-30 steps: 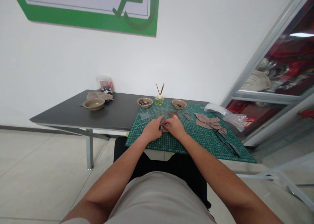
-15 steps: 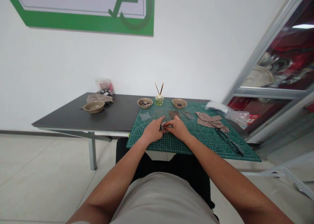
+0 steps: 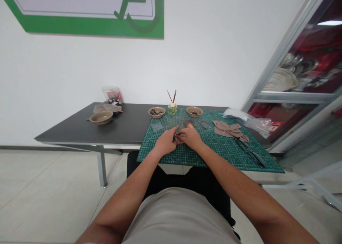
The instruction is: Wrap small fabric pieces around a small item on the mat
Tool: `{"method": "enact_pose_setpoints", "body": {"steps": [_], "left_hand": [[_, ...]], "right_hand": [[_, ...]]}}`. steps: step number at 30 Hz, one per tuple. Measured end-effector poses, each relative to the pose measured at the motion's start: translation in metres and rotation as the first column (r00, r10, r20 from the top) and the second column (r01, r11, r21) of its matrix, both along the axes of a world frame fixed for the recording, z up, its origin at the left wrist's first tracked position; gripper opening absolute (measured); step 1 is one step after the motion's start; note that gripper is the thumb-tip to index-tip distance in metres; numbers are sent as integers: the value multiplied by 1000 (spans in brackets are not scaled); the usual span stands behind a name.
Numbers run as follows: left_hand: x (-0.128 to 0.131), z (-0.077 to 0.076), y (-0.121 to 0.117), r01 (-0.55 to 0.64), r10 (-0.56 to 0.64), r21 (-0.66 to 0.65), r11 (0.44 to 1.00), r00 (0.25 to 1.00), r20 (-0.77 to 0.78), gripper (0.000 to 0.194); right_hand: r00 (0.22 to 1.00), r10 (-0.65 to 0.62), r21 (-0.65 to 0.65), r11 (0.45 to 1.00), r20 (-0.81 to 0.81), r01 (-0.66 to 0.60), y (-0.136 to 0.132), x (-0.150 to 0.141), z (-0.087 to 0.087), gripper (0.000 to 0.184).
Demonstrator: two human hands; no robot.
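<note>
Both my hands rest close together on the green cutting mat [image 3: 213,154], pinching a small grey pouch [image 3: 177,137] between them. My left hand [image 3: 166,142] grips its left side with fingers closed. My right hand [image 3: 190,137] pinches its right side. Just beyond my hands lie a dark brown flat piece [image 3: 188,123], a grey flat piece [image 3: 205,124] and a pale grey square [image 3: 157,126] on the mat. The pouch is mostly hidden by my fingers.
At the mat's far edge stand two tan bowls [image 3: 156,112] [image 3: 194,111] and a reed diffuser jar [image 3: 172,108]. Beige cloth [image 3: 227,129] and dark scissors [image 3: 249,151] lie at right. On the dark table [image 3: 80,130] sit another bowl [image 3: 101,117] and a plastic bag [image 3: 113,95].
My hands stay pinched on the small pouch with only slight finger shifts. The head camera has drifted a little, so the scene has slid leftward.
</note>
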State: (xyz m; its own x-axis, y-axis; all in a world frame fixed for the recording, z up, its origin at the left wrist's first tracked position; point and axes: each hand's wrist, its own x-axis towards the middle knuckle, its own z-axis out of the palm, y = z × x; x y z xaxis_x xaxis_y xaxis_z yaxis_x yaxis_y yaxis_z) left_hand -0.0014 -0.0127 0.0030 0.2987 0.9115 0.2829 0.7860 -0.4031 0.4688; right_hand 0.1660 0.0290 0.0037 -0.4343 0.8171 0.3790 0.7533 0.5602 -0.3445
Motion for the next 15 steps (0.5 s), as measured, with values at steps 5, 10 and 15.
{"method": "enact_pose_setpoints", "body": {"steps": [5,10,15], "left_hand": [[-1,-1,0,8,-8,3,1000,1000,16,72],[0,-3,0,0,0,14,1000,1000,19,71],[0,-2,0,-8,7,19,1000,1000,18,71]], "right_hand": [[1000,23,-45,999,-3,-23,-4,7,-2,16],[999,-23,-33,999,37,24,-1,10,0,17],[999,-31,-14,999,37,31,0,2,2,17]]}}
